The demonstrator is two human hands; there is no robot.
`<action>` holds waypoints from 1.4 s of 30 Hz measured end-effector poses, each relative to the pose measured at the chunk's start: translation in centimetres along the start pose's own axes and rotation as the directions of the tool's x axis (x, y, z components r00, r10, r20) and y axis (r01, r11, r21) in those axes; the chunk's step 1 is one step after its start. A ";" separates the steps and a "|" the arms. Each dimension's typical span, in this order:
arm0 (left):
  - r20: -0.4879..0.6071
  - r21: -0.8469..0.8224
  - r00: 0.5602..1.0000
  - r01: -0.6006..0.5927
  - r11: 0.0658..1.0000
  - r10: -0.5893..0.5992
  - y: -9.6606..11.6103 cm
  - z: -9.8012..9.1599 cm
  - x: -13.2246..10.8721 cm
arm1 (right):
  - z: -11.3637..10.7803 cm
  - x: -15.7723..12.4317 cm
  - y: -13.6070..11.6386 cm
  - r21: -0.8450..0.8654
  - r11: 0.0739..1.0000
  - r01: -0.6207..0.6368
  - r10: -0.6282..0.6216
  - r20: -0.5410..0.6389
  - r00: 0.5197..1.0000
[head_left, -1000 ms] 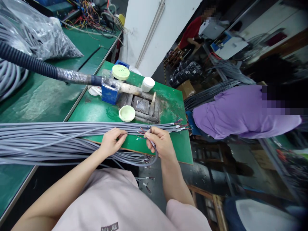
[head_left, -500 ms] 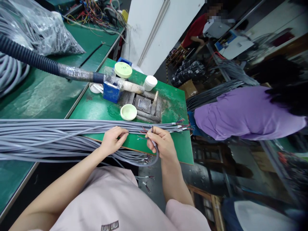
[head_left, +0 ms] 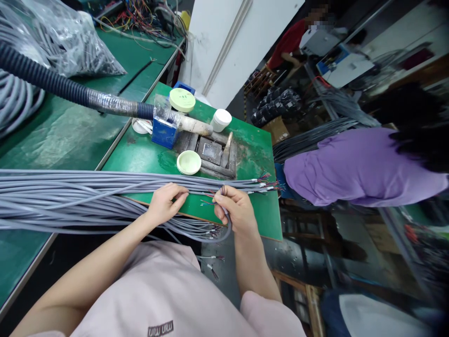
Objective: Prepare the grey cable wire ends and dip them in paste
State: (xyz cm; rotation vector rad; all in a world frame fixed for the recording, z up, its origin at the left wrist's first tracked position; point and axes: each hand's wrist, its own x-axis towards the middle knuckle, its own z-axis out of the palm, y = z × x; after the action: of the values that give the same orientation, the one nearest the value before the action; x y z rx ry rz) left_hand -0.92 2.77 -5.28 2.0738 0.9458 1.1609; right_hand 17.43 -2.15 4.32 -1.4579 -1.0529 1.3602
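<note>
My right hand (head_left: 236,208) is closed on the end of a grey cable (head_left: 228,229), which bends up into my fingers. Thin coloured wires (head_left: 207,202) fan out leftward from the pinch. Left of it, my left hand (head_left: 166,202) lies at the front edge of the cable bundle (head_left: 87,182), thumb and forefinger tips drawn together. Anything between those tips is too small to make out. Stripped ends with coloured wires (head_left: 270,185) lie past my right hand. More cable ends (head_left: 212,231) hang below the table edge.
Beyond the cables, a solder pot (head_left: 210,150) is set in the green table (head_left: 252,140). A pale green dish (head_left: 189,162), white tub (head_left: 221,120) and blue block (head_left: 164,132) under a black hose (head_left: 66,86) surround it. A person in purple (head_left: 340,166) sits at right.
Both hands keep nearly the same place and grip. The view has shifted very slightly; the coloured wires at my right fingers sit a little differently.
</note>
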 end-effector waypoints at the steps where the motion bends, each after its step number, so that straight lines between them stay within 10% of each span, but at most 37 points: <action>1: 0.000 0.001 1.000 0.000 1.000 0.000 0.0 0.0 0.0 | 0.1 0.0 0.0 -0.006 1.000 0.002 -0.002 -0.005 1.000; 33: 0.157 -0.612 0.985 0.151 0.776 -0.068 4.1 -2.5 0.4 | 1.8 -2.6 -0.7 -0.253 0.964 0.084 -0.064 0.087 0.994; 42: 0.295 -0.689 0.915 0.403 0.602 -0.275 4.3 -1.7 0.4 | 1.7 -2.1 0.1 -0.577 0.676 0.458 -0.478 0.130 0.869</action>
State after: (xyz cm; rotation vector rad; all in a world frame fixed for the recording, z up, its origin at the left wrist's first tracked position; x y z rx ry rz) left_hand -0.96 0.81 -1.05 1.2195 0.5946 0.9294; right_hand 15.61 -4.17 4.77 -1.4685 -1.8014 0.6424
